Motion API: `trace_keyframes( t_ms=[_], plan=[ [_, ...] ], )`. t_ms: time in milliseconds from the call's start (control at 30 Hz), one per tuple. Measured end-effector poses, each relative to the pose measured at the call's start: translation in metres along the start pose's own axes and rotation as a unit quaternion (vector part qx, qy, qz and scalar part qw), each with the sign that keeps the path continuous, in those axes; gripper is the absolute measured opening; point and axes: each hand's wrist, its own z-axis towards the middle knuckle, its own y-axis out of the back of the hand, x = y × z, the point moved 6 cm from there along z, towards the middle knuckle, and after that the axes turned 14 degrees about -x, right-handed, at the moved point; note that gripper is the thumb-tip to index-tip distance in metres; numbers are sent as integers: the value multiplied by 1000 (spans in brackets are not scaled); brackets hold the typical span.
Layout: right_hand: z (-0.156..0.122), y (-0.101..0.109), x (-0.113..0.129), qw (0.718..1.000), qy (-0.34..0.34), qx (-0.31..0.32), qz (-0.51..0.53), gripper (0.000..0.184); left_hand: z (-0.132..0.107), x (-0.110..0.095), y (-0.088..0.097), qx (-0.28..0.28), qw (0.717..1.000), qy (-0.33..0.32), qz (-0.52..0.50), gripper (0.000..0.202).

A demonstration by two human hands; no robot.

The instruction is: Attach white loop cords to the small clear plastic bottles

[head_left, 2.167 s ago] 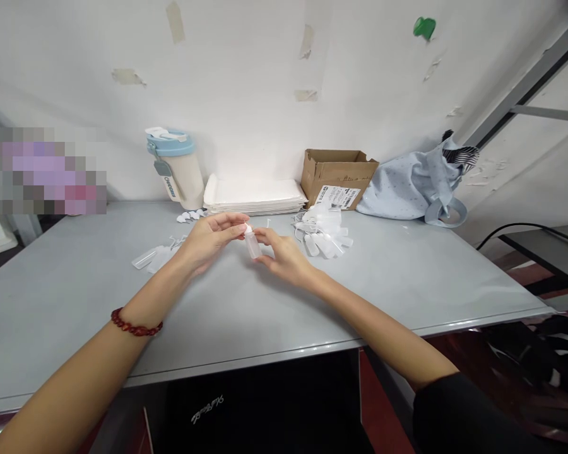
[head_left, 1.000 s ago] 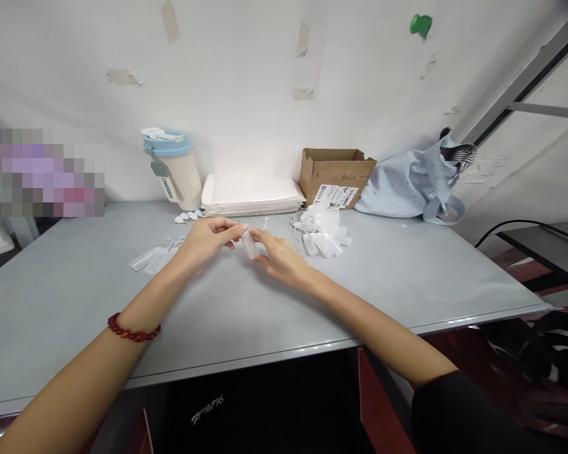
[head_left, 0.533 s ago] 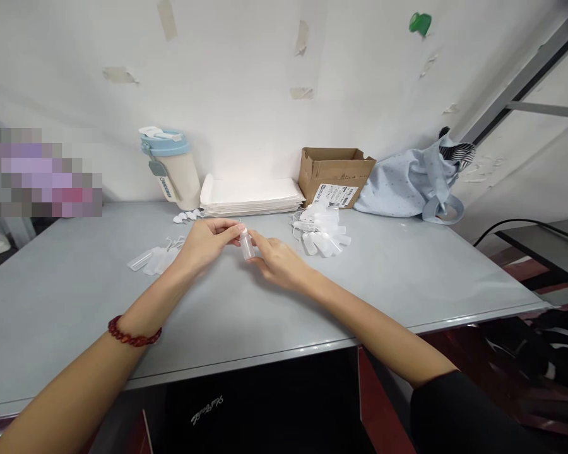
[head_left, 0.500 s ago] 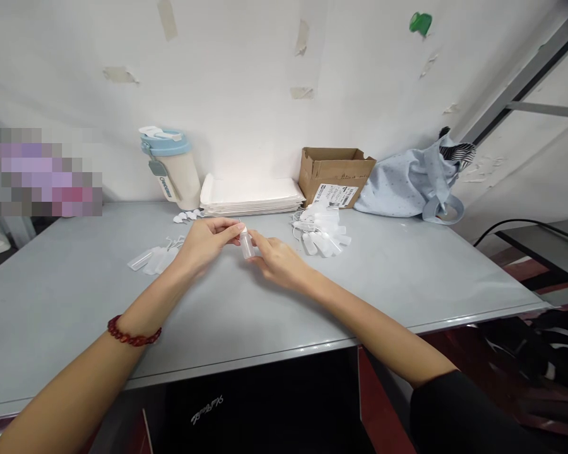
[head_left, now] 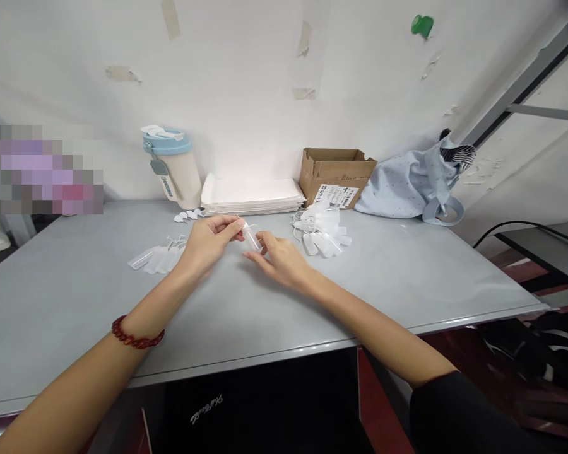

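A small translucent plastic tag [head_left: 252, 239] with a white top and a thin white loop is held just above the table, tilted with its lower end to the right. My left hand [head_left: 211, 243] pinches the white top between thumb and fingers. The lower end sits between the thumb and curled fingers of my right hand [head_left: 284, 260], which partly hide it. Left of my left hand lies a fanned group of similar tags [head_left: 157, 259], partly covered by the forearm. A larger pile of tags [head_left: 322, 232] with strings lies beyond my right hand.
Along the wall stand a cream tumbler with a blue lid [head_left: 182, 173], a stack of white sheets or envelopes [head_left: 253, 195], a cardboard box [head_left: 336, 176] and a light-blue cloth bag [head_left: 397, 183]. Small white pieces [head_left: 188, 215] lie by the tumbler. The grey table's [head_left: 218, 334] front edge is near me.
The tag has turned from nearly upright to a slant, its lower end swinging right. My right fingers have shifted slightly around that end. My left hand keeps its pinch.
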Motion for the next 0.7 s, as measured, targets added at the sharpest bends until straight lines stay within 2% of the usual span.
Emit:
trace_keyframes(
  t_ms=[167, 267, 333, 433, 500, 567, 600, 633, 700],
  plan=[
    [2, 2, -4, 999, -23, 7, -26, 23, -3, 0, -4, 23, 1000, -1, 20, 27],
    [3, 2, -7, 991, -90, 23, 92, 18, -2, -2, -4, 23, 999, -12, 23, 29],
    [1, -3, -8, 952, -173, 70, 243, 22, -2, -3, -4, 32, 999, -18, 22, 33],
    [-2, -9, -4, 848, -280, 136, 429, 21, -2, -5, -4, 50, 998, -18, 15, 40],
    [-3, -10, -1, 796, -310, 156, 496, 21, -2, -6, -3, 54, 998, -12, 2, 41],
    [-3, -9, 1, 774, -312, 165, 526, 25, -2, -5, -3, 54, 998, -4, -15, 41],
    [-3, -9, 0, 783, -303, 160, 520, 26, -2, -5, -3, 53, 998, -1, -22, 39],
    [-2, -7, -1, 809, -285, 145, 493, 26, -2, -5, -3, 51, 998, -1, -26, 37],
    [1, -2, -5, 895, -225, 85, 375, 24, -2, -5, -2, 43, 999, -13, -15, 33]
  ],
)
